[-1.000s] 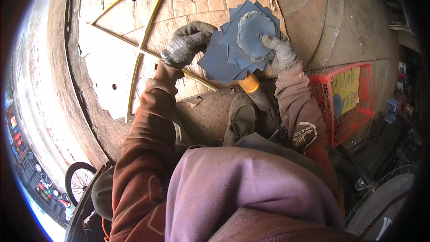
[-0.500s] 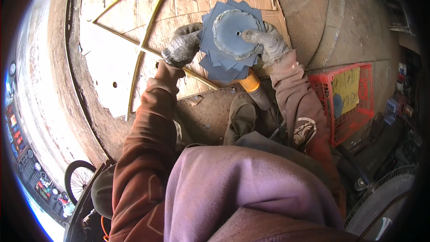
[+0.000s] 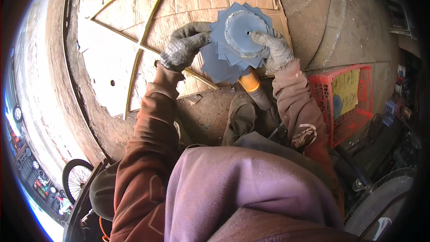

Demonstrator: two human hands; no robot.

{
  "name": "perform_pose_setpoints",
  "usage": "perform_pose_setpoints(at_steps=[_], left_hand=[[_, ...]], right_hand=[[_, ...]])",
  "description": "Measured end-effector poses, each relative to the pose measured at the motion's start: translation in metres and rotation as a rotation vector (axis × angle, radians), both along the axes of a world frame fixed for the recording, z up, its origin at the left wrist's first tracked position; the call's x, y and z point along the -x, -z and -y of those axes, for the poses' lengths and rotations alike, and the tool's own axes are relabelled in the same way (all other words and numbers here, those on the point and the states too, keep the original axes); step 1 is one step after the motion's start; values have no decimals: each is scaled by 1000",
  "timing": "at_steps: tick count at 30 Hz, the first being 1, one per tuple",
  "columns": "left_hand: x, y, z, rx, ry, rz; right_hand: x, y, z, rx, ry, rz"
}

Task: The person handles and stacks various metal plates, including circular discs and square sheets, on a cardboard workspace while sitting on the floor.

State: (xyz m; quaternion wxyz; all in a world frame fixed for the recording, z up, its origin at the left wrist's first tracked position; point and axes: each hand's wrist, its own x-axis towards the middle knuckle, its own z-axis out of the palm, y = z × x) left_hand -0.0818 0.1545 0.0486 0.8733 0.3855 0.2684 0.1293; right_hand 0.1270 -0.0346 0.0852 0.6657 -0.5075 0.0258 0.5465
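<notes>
1. While my right hand [image 3: 279, 53] clamps disc [image 3: 242, 26] and blue-grey sheets [image 3: 219, 66] under its thumb, my left hand [image 3: 184, 47] pinches their edge.
2. Sheets' place: between both hands, over cardboard [image 3: 215, 2].
3. Risk: slack thumb pressure could spill sheets.

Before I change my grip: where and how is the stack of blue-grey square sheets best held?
Likely best: pinch the stack by its left edge, coming from the left, thumb above, fingers below: thin corners fan out past the round disc there, by the left hand. The right hand already holds the right side, thumb on the disc.
</notes>
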Motion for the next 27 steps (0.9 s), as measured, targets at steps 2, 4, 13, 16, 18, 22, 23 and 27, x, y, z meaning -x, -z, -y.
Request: perform_pose_setpoints(at_steps=[2,4,13,16,18,22,23,27], left_hand=[[3,-2,-1,-36,43,-30],[3,-7,-1,38,2,17],[14,21,-1,271,56,70],[13,23,2,304,52,87],[10,22,4,316,59,88],[7,25,4,314,68,64],[7,25,5,308,71,67],[7,27,5,274,76,58]], right_hand=[[-4,7,7,16,6,-46],[-8,14,14,22,27,-80],[-12,24,33,-102,91,-104],[-12,28,36,-92,104,-123],[-11,32,36,-73,106,-125],[-6,23,33,-71,101,-145],[-6,23,33,-73,102,-143],[-6,26,33,-38,80,-139]])
